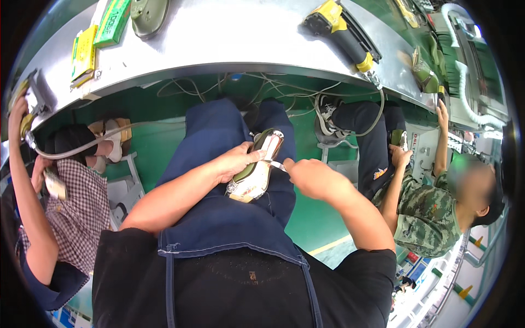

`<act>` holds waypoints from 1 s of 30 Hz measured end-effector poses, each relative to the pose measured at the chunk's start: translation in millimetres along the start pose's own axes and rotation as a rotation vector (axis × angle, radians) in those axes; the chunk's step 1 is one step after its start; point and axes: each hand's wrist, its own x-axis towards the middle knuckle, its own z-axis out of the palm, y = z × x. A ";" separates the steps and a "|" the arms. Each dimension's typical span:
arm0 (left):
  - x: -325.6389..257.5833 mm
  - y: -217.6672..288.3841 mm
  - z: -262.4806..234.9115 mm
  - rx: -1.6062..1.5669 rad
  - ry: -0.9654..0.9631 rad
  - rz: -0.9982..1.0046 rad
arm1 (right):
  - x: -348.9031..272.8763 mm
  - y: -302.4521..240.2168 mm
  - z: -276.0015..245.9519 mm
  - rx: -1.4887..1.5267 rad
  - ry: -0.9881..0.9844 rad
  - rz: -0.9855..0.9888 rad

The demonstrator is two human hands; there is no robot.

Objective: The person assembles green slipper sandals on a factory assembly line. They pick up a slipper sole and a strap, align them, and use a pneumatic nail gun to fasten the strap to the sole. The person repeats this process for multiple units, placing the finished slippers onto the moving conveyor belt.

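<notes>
Across my lap lies a lasted shoe upper [255, 170], olive green at the sides, its underside turned up. One end of that underside is shiny metal; the other is pale and wrinkled. My left hand [239, 163] grips it from the left, the thumb lying over the underside. My right hand [310, 176] is closed at its right side. From those fingers a thin, pale, curved strip [276, 164] reaches onto the underside; whether it is a blade or another tool I cannot tell.
A metal workbench [235, 41] spans the far side. On it lie a yellow-and-black pneumatic stapler [342, 35], a green box [113, 23], a yellow box [83, 54] and another olive shoe upper [149, 16]. Co-workers sit on both sides; air hoses [381, 109] hang nearby.
</notes>
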 end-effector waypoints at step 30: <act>-13.3 -2.5 15.7 0.719 0.276 0.108 | -38.5 9.7 -79.5 1.013 0.371 0.096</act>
